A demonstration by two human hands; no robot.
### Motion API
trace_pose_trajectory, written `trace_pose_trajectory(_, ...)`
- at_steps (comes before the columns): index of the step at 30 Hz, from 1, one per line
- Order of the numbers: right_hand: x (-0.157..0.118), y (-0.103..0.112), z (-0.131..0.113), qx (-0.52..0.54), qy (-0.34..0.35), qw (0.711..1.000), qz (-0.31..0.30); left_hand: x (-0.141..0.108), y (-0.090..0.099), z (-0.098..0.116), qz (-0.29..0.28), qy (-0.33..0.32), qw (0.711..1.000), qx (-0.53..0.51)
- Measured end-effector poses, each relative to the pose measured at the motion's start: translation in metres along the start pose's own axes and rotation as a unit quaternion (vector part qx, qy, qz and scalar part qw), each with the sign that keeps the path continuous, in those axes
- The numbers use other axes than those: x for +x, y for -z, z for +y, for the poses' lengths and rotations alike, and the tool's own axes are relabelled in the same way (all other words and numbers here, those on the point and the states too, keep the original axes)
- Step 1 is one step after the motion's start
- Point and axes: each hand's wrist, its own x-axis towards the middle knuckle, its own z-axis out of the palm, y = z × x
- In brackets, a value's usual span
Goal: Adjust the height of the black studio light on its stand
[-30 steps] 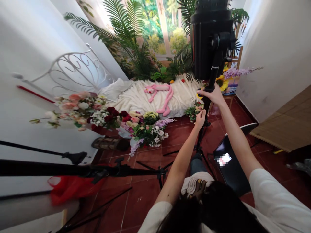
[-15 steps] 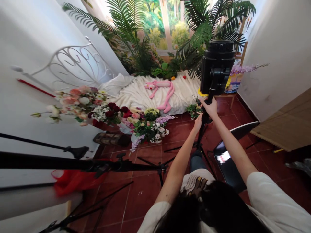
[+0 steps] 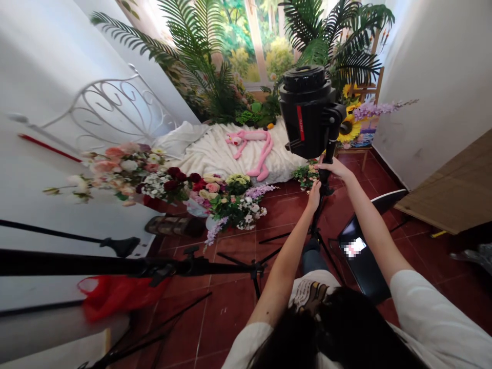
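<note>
A black studio light [image 3: 307, 115] with a red strip on its side is mounted on top of a black light stand [image 3: 315, 218]. My right hand [image 3: 337, 168] is wrapped round the stand's upper pole, just beneath the lamp. Slightly lower, my left hand [image 3: 314, 196] grips the same pole, its fingers partly hidden behind it. The lamp sits tilted to the left of the pole. Just left of my hands, a small bunch of flowers [image 3: 304, 175] lies by the white cloth.
Another black stand [image 3: 215, 265] stretches across the lower left. A black chair [image 3: 363, 266] with a phone [image 3: 355, 248] on it is at right. Several flower bunches [image 3: 234, 202] line the white plush cloth [image 3: 207, 148], where a pink plush toy [image 3: 255, 148] lies. Sunflowers [image 3: 349, 128] stand behind the lamp.
The studio light has swung round to the left on its stand, so its red-striped side faces me and the sunflowers show behind. My right hand has turned with the pole; my left hand keeps its grip.
</note>
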Motion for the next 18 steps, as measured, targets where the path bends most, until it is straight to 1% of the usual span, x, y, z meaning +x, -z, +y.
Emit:
trace_pose_trajectory(2,-0.003,-0.001,0.003,0.011,-0.009,1.000,0.002,-0.003,0.000,-0.004,0.013,-0.004,1.000,-0.024)
trace_pose_trajectory(4,-0.007,-0.006,0.007,0.014,-0.009,1.000,0.022,-0.005,0.000,-0.007,0.016,-0.004,0.999,-0.046)
trace_pose_trajectory(7,-0.014,-0.017,0.016,0.016,-0.002,0.996,0.092,-0.004,0.000,-0.010,0.013,0.006,0.997,-0.071)
trace_pose_trajectory(10,-0.017,-0.029,0.025,0.008,0.002,0.985,0.175,-0.002,0.001,-0.011,0.013,0.017,0.996,-0.087)
trace_pose_trajectory(12,-0.016,-0.034,0.030,-0.008,0.004,0.976,0.216,-0.002,0.002,-0.011,0.010,0.024,0.995,-0.100)
trace_pose_trajectory(16,-0.014,-0.039,0.035,-0.042,0.013,0.967,0.253,-0.002,0.002,-0.009,0.002,0.033,0.992,-0.118)
trace_pose_trajectory(18,-0.021,-0.042,0.037,-0.066,0.032,0.960,0.272,-0.002,0.003,-0.007,0.005,0.031,0.993,-0.115)
